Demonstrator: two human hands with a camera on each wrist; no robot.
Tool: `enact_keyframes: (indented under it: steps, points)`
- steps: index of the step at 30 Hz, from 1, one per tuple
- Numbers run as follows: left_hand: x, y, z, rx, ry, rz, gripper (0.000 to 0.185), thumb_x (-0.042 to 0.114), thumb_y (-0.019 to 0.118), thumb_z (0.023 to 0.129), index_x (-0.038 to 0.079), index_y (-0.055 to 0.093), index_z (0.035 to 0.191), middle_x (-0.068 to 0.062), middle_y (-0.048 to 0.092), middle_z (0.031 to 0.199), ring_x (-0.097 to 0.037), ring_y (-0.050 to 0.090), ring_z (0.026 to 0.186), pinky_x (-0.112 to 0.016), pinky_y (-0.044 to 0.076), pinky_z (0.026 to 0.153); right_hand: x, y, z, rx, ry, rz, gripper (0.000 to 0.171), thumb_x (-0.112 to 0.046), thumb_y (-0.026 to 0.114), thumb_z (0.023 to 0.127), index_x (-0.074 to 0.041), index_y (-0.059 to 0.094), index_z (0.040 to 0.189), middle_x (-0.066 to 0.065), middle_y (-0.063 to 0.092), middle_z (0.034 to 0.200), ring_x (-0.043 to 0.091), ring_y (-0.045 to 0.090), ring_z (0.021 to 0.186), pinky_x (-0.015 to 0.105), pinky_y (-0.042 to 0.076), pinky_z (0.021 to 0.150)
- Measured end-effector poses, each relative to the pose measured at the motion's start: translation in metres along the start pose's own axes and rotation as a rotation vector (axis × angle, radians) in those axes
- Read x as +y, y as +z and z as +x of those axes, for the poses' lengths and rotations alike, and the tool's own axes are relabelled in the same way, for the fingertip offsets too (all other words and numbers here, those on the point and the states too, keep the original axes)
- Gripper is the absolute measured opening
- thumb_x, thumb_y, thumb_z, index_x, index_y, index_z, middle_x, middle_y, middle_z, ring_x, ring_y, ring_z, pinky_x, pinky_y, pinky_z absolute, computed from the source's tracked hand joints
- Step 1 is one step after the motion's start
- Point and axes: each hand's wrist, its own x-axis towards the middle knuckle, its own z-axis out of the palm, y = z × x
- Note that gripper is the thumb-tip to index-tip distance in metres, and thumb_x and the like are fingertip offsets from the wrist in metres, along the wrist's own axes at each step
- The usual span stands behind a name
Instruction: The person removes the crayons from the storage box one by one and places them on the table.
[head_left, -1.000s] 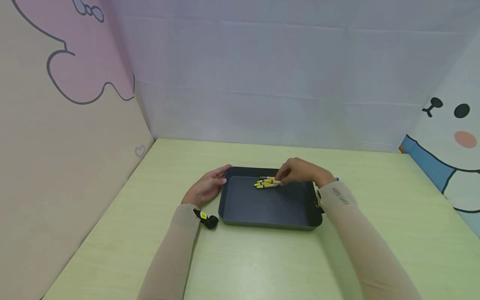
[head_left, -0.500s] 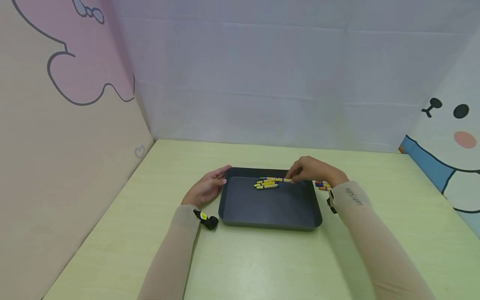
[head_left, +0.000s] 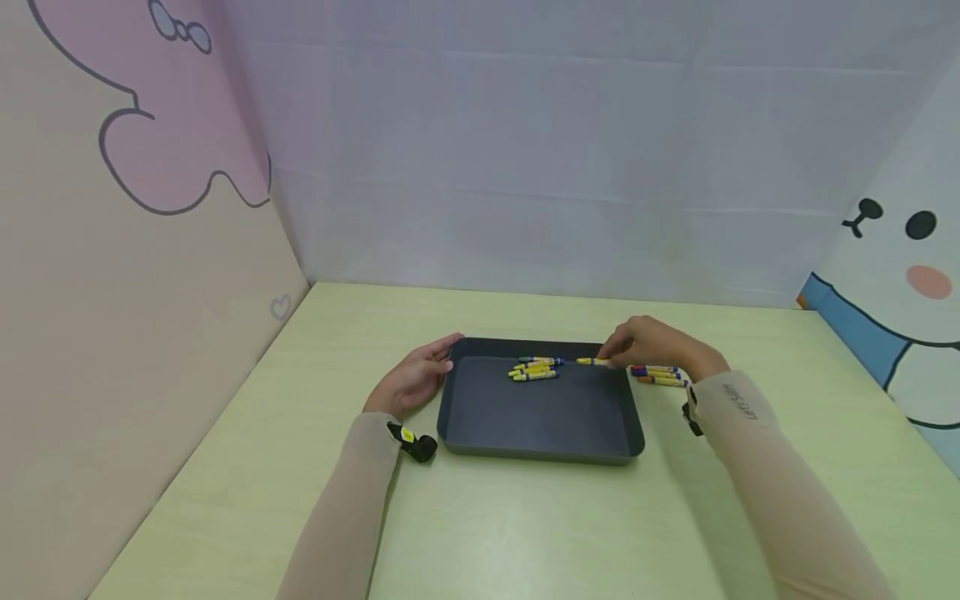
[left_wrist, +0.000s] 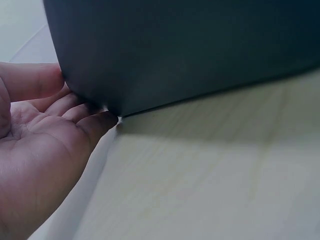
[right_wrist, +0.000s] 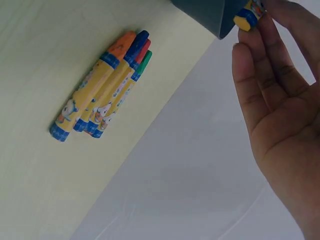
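My right hand point(head_left: 660, 343) pinches a yellow crayon point(head_left: 591, 362) over the right back part of a dark grey tray point(head_left: 540, 425). In the right wrist view, the blue and yellow end of this crayon point(right_wrist: 247, 18) shows between thumb and fingers at the tray's corner. Several wrapped crayons point(head_left: 536, 375), mostly yellow-tipped with a dark green one behind, lie together inside the tray. My left hand point(head_left: 408, 379) rests against the tray's left side near the back corner, fingers extended and thumb at the rim. The left wrist view shows its fingertips at the tray's lower corner.
Right of the tray, several crayons point(right_wrist: 100, 90) with orange, blue, red and green tips lie side by side on the pale wooden table point(head_left: 540, 525). A pale curtain point(head_left: 525, 167) closes the back, with cartoon-printed panels at both sides.
My right hand has moved right from the crayons in the tray, with the pinched crayon. The crayons on the table have come into view from behind its wrist. The left hand stays put.
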Motion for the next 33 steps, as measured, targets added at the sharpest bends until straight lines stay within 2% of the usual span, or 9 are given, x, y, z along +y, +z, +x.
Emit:
enact_keyframes:
  steps: [5,11,18,26,31,33]
  points:
    - [-0.001,-0.001,0.000,0.002,0.000,0.012,0.064,-0.014,0.035,0.095,0.006,0.020,0.154,-0.003,0.004,0.163,-0.017,0.021,0.136,-0.017,0.039,0.084,0.007,-0.002,-0.006,0.026,-0.007,-0.027,0.018,-0.013,0.067,0.089,-0.010,0.075,0.105,0.005,0.071,0.098,0.012,0.065,0.080,0.032,0.053,0.073]
    - [-0.001,0.000,0.000,0.003,0.000,0.016,0.063,-0.013,0.036,0.095,0.006,0.021,0.153,-0.004,0.008,0.163,-0.017,0.023,0.138,-0.017,0.039,0.087,0.014,-0.005,-0.016,0.037,-0.014,-0.043,0.018,-0.011,0.066,0.089,-0.009,0.075,0.105,0.002,0.069,0.090,0.017,0.065,0.077,0.029,0.050,0.069]
    - [-0.001,0.000,0.000,0.016,-0.009,0.012,0.063,-0.013,0.036,0.095,0.006,0.022,0.153,-0.003,0.010,0.163,-0.017,0.030,0.128,-0.018,0.039,0.086,0.021,-0.008,-0.030,0.053,0.024,-0.044,0.019,-0.008,0.066,0.089,-0.009,0.075,0.105,0.005,0.070,0.098,0.014,0.063,0.084,0.031,0.051,0.073]
    - [0.001,0.001,-0.001,0.012,-0.013,0.038,0.063,-0.012,0.036,0.095,0.007,0.021,0.154,-0.002,0.003,0.163,-0.014,0.016,0.140,-0.022,0.030,0.099,0.033,-0.008,-0.041,0.053,0.071,-0.055,0.020,-0.008,0.065,0.089,-0.005,0.073,0.107,0.006,0.070,0.096,0.016,0.063,0.084,0.034,0.051,0.073]
    - [0.000,0.000,0.000,0.007,-0.008,0.038,0.064,-0.013,0.036,0.095,0.006,0.020,0.154,-0.003,0.002,0.163,-0.016,0.008,0.145,-0.027,0.023,0.108,0.038,-0.007,-0.046,0.056,0.075,-0.061,0.020,-0.010,0.065,0.089,-0.004,0.073,0.106,0.011,0.070,0.102,0.021,0.065,0.087,0.036,0.053,0.074]
    - [0.000,-0.001,0.001,0.005,-0.007,0.040,0.064,-0.013,0.036,0.095,0.006,0.020,0.154,-0.003,0.002,0.163,-0.016,0.008,0.145,-0.027,0.024,0.107,0.040,-0.008,-0.048,0.054,0.083,-0.067,0.020,-0.010,0.066,0.089,-0.004,0.073,0.106,0.013,0.070,0.104,0.023,0.065,0.090,0.037,0.053,0.075]
